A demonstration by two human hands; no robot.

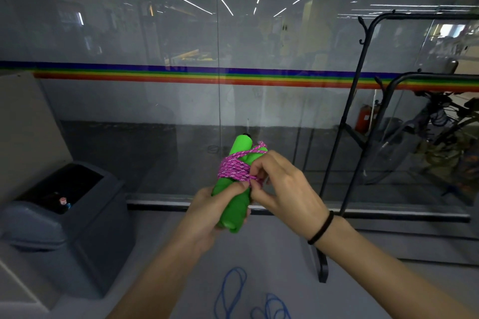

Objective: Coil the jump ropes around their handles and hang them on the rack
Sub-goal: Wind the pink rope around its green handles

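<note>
Your left hand (204,211) grips the two green handles (234,189) held together upright at chest height, while your right hand (281,184) pinches the pink rope (234,169) coiled around their middle. A blue rope (233,292) lies loose on the floor below, and the black rack (363,65) stands to your right.

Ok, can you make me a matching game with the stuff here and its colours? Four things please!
Things:
1. handles
2. rope wound around the handles
3. rope on the floor
4. rack

Colours:
A. black
B. pink
C. blue
D. green

Right pairs: 1-D, 2-B, 3-C, 4-A.
The left hand grips the handles, and the right hand pinches the pink rope.
</note>
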